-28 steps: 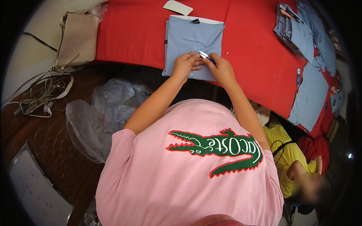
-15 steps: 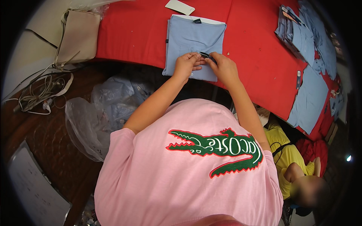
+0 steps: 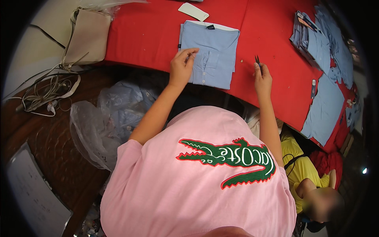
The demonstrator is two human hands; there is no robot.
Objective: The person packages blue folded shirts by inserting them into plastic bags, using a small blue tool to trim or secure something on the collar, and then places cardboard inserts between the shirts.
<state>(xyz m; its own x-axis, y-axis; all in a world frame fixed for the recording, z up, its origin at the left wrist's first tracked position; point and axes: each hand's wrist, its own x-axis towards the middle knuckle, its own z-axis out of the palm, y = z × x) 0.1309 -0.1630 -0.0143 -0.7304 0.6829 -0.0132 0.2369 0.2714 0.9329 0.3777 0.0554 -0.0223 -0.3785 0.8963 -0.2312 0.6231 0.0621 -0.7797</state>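
A folded light blue shirt (image 3: 219,59) lies on the red cloth in front of me, with small pale buttons down its placket and a dark neck label at its white-edged top. My left hand (image 3: 181,69) is at the shirt's left side, thumb and forefinger apart and pointing across it; whether the fingertips touch the fabric is hard to tell. To the right of the shirt, over bare cloth, my right hand (image 3: 263,80) is closed around black thread snips (image 3: 257,61), their pointed blades facing away from me.
The red-covered table (image 3: 276,31) carries a white tag (image 3: 193,12) beyond the shirt and stacked blue garments (image 3: 312,41) at right. A beige bag (image 3: 89,35) stands at left. Plastic bags (image 3: 94,126) and cables (image 3: 43,93) lie below. A person in yellow (image 3: 302,162) is at lower right.
My hands were together over the shirt, around the snips. Now they are apart: the right hand has moved right with the snips, the left slightly left and away from me.
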